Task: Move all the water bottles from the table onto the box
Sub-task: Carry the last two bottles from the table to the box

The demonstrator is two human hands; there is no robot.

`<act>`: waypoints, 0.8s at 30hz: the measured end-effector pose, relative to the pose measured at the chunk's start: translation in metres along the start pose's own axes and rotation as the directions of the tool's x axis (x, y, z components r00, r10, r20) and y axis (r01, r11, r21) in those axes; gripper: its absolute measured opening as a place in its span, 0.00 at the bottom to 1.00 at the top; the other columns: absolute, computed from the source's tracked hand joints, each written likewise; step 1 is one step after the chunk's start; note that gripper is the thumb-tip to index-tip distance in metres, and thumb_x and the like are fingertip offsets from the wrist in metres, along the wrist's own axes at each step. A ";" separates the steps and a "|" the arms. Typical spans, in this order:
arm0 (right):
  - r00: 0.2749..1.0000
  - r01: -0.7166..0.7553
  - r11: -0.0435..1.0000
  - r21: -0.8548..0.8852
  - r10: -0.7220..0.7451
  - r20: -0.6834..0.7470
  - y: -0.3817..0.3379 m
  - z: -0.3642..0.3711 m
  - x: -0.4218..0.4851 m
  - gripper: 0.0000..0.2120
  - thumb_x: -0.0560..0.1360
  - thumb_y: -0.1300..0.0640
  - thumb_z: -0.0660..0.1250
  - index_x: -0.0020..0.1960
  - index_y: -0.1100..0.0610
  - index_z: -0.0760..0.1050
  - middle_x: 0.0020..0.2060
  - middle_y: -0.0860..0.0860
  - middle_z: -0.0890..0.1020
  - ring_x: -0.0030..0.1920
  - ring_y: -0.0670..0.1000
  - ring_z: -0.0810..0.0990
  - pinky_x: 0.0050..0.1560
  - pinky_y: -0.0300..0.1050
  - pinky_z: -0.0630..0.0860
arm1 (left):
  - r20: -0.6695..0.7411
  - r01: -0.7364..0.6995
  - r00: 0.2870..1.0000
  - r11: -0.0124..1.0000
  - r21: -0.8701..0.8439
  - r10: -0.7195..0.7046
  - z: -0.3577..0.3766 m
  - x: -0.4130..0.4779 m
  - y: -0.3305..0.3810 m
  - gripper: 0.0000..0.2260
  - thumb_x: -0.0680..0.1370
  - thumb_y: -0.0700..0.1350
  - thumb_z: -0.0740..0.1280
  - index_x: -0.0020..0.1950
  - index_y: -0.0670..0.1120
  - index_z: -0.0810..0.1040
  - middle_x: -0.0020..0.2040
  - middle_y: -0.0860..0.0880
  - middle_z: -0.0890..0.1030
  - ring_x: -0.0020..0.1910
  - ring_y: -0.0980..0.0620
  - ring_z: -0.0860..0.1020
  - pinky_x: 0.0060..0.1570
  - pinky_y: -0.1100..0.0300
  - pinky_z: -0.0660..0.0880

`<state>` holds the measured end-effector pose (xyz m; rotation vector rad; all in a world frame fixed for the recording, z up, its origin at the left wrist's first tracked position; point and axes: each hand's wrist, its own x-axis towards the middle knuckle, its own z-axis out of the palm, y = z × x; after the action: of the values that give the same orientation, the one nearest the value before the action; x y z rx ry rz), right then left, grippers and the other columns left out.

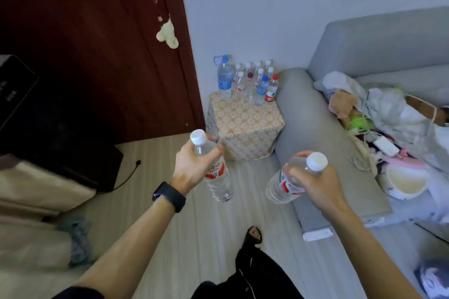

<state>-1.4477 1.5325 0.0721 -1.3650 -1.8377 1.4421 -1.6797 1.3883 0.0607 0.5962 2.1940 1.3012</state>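
Observation:
My left hand (192, 165) grips a clear water bottle (217, 178) with a white cap and red label, held above the floor. My right hand (315, 182) grips a second such bottle (281, 184), tilted with its cap up to the right. Ahead stands the patterned box (245, 126) in the corner between door and sofa. Several water bottles (252, 82) stand along its far edge, among them a large blue-capped bottle (224, 80) and a red-capped one (272, 90). Both hands are short of the box. No table is in view.
A grey sofa (315, 116) runs along the right, piled with bags, cables and a white tub (405, 182). A dark red door (97, 43) is at the left behind a black device (48, 124). My foot (254, 235) stands on the pale wooden floor.

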 end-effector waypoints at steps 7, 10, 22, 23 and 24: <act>0.994 -0.040 0.993 -0.109 0.051 0.100 -0.007 0.003 0.131 0.18 0.59 0.46 0.72 0.47 0.50 0.80 0.41 0.46 0.85 0.45 0.48 0.83 0.45 0.47 0.78 | 0.108 0.012 0.993 0.970 0.245 -0.040 0.071 0.098 0.025 0.11 0.70 0.59 0.73 0.45 0.55 0.78 0.41 0.57 0.83 0.45 0.56 0.81 0.46 0.59 0.78; 0.990 -0.047 0.989 -0.143 0.065 0.125 -0.008 0.011 0.180 0.21 0.58 0.42 0.72 0.47 0.52 0.79 0.40 0.48 0.85 0.45 0.51 0.83 0.46 0.50 0.79 | 0.135 0.061 0.986 0.968 0.244 -0.097 0.088 0.145 0.022 0.15 0.70 0.62 0.72 0.49 0.56 0.78 0.43 0.57 0.83 0.46 0.56 0.81 0.49 0.56 0.79; 0.985 -0.062 0.931 -0.359 0.116 0.131 -0.037 0.084 0.391 0.22 0.75 0.33 0.63 0.52 0.51 0.71 0.38 0.43 0.79 0.43 0.54 0.77 0.45 0.48 0.72 | 0.100 0.115 0.985 0.962 0.248 -0.143 0.138 0.359 0.017 0.16 0.80 0.63 0.60 0.57 0.53 0.66 0.41 0.55 0.78 0.41 0.48 0.77 0.40 0.55 0.69; 0.982 -0.055 0.924 -0.379 0.118 0.146 -0.040 0.088 0.406 0.21 0.76 0.34 0.63 0.53 0.51 0.70 0.37 0.42 0.78 0.43 0.54 0.76 0.45 0.48 0.70 | 0.102 0.116 0.984 0.958 0.261 -0.147 0.142 0.374 0.016 0.16 0.80 0.63 0.60 0.57 0.52 0.66 0.42 0.53 0.79 0.40 0.48 0.76 0.40 0.55 0.69; 0.979 -0.049 0.917 -0.397 0.122 0.162 -0.042 0.092 0.416 0.20 0.76 0.34 0.63 0.53 0.51 0.70 0.37 0.41 0.77 0.42 0.53 0.76 0.45 0.47 0.70 | 0.108 0.123 0.982 0.956 0.267 -0.157 0.145 0.385 0.014 0.17 0.80 0.63 0.60 0.59 0.51 0.67 0.44 0.51 0.79 0.41 0.47 0.75 0.41 0.54 0.69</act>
<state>-1.7139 1.8555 -0.0177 -1.5560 -2.3093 1.3268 -1.8830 1.7230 -0.0652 0.5916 2.2702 0.8847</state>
